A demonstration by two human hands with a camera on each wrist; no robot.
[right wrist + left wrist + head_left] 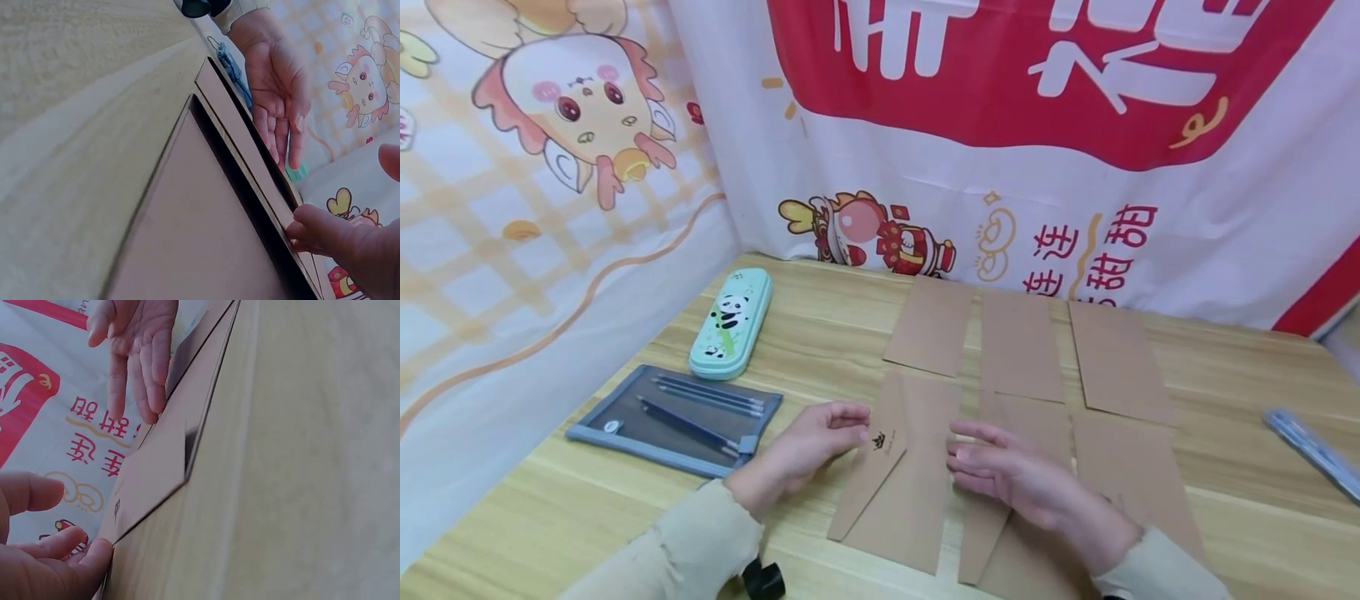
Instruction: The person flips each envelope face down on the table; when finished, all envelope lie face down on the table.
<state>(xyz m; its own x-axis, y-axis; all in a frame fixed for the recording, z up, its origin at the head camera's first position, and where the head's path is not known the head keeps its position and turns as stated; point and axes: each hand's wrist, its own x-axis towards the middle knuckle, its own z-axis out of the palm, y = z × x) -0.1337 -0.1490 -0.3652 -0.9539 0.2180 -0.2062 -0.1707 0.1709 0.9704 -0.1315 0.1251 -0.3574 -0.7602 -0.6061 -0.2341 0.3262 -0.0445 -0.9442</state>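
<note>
A brown paper envelope (917, 483) with a pointed flap and a small dark crown print lies flat on the table between the two hands. At its left edge is my left hand (812, 442), fingertips touching or very close to the paper, thumb apart from the fingers. On the other side my right hand (1022, 475) is held palm inward by the right edge, fingers loosely extended. It hovers over a second flapped envelope (1000, 533) and partly hides it. In the left wrist view, the left fingers (94, 556) rest along the paper's edge. Neither hand grips anything.
Behind lie three brown envelopes in a row, including the left one (931, 325); another (1135, 475) is at right. At left are a mesh pouch (632, 417) with several pencils and a panda pencil case (730, 325). A blue item (1311, 450) lies far right. Printed cloth (880, 142) hangs behind.
</note>
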